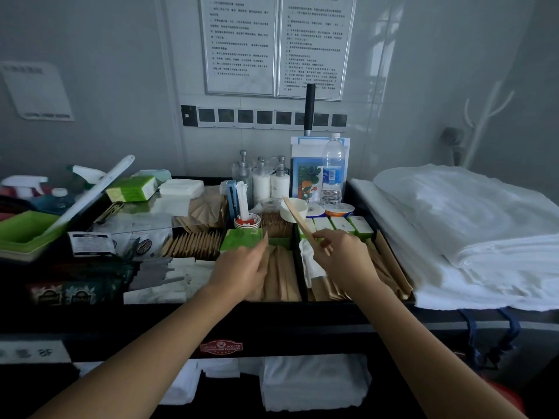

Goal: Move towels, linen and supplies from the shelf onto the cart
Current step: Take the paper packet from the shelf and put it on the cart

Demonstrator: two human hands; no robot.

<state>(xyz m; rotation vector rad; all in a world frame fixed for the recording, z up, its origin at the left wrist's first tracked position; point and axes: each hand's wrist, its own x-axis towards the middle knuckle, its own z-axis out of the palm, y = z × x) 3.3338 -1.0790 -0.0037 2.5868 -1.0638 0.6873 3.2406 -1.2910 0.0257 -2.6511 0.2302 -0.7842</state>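
Fingers [323, 235] of right hand [341, 255] pinch slim kraft sachet [298, 217]; left hand [242, 267] grips brown packets [281, 273].

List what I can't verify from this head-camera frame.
Wall notices: head view, print too small and blurred to read.
Left hand: head view, its own back hides the fingers; grip on the brown packets unclear.
Lower-shelf towels: head view, cut off by cart rail and forearms.

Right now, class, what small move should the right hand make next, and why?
Probably lower the long brown paper packet pinched in the right hand among the similar brown packets that the left hand touches; it matches them, not yet stowed.
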